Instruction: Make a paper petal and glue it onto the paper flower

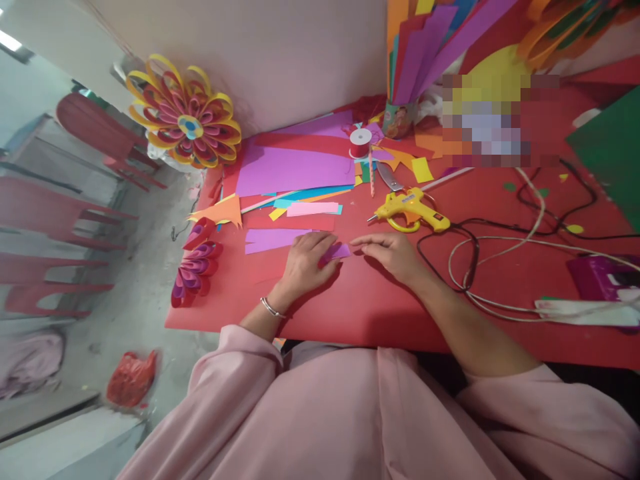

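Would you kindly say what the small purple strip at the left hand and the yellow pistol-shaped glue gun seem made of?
Small purple strip: probably matte paper or card, thin with straight edges. Yellow glue gun: likely smooth plastic, from its moulded body.

Red chairs [87,123] stand at left; a red bag [131,379] lies on grey floor [133,297].

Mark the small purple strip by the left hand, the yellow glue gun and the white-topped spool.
Small purple strip [343,251]: head view, on its exposed end.
Yellow glue gun [409,205]: head view, on its body.
White-topped spool [360,142]: head view, on its top.
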`<state>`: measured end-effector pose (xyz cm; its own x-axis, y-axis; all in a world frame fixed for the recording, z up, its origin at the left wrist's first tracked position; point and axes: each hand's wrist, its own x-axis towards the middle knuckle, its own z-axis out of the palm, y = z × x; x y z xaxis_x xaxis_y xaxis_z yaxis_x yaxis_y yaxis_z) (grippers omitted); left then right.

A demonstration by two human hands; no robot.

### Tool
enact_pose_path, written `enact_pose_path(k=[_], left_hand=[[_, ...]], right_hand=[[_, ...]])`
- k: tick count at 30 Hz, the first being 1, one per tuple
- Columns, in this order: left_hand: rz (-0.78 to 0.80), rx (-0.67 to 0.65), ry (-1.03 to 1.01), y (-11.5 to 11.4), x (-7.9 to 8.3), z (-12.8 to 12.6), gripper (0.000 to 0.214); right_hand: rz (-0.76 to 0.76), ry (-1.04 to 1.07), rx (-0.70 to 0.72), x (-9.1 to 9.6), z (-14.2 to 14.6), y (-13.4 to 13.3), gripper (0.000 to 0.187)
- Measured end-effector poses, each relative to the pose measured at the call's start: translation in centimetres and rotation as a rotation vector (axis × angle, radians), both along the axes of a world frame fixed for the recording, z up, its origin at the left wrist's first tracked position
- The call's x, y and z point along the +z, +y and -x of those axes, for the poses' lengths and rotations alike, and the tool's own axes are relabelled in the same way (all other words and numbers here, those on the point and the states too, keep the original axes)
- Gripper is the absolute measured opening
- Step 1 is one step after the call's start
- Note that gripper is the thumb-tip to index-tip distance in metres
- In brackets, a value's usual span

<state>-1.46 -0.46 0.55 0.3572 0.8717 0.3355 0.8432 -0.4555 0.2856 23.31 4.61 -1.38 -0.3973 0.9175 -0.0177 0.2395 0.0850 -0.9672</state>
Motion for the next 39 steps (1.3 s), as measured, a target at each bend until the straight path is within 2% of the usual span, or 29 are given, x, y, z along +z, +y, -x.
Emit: enact_pose_path(k=[3,8,11,13,16,20,23,26,29,31,34,36,39], left_hand=[[0.016,0.091,-0.015,-0.7,0.8,2.1,0.039],[0.129,0.206,0.012,-3.2,2.6,7.4,0.031],[0.237,0.234,0.046,-4.6,3.6,10.0,0.029],[0.312,0.240,0.053,-5.0,4.0,11.0,0.029],[0.360,0.238,0.052,-4.9,4.1,11.1,0.028],[0.317,0.189,0.015,-4.1,3.6,9.7,0.026],[0.289,0.150,-0.006,-3.5,3.2,8.8,0.026],[0.285,0.151,-0.077,-3.4,3.0,9.2,0.022],[0.295,0.248,-0.244,-3.8,2.9,11.2,0.024],[0.306,0.352,-0.351,-4.4,2.9,12.9,0.028],[0.306,0.509,-0.448,-5.4,3.2,15.4,0.030],[0.323,0.566,-0.483,-6.0,3.4,16.5,0.028],[0.403,0.582,-0.566,-6.8,3.3,17.3,0.027]], right_hand=[[-0.059,-0.028,0.024,-0.3,-0.1,0.0,0.038],[-0.407,-0.189,0.094,-0.4,0.8,-0.3,0.041],[-0.583,-0.345,0.182,0.5,2.0,-0.4,0.051],[-0.648,-0.432,0.254,1.2,3.2,-0.5,0.059],[-0.677,-0.534,0.339,1.8,5.1,-0.4,0.072],[-0.655,-0.629,0.390,1.7,7.0,0.2,0.079],[-0.632,-0.682,0.413,1.6,7.2,0.5,0.081],[-0.638,-0.710,0.413,2.2,7.0,0.3,0.083],[-0.722,-0.713,0.402,3.3,7.5,-0.6,0.077],[-0.814,-0.699,0.413,3.9,8.7,-1.9,0.061],[-0.891,-0.697,0.509,4.2,11.3,-4.5,0.033],[-0.893,-0.761,0.526,4.1,12.9,-6.1,0.035],[-0.913,-0.831,0.528,4.1,14.9,-7.5,0.041]])
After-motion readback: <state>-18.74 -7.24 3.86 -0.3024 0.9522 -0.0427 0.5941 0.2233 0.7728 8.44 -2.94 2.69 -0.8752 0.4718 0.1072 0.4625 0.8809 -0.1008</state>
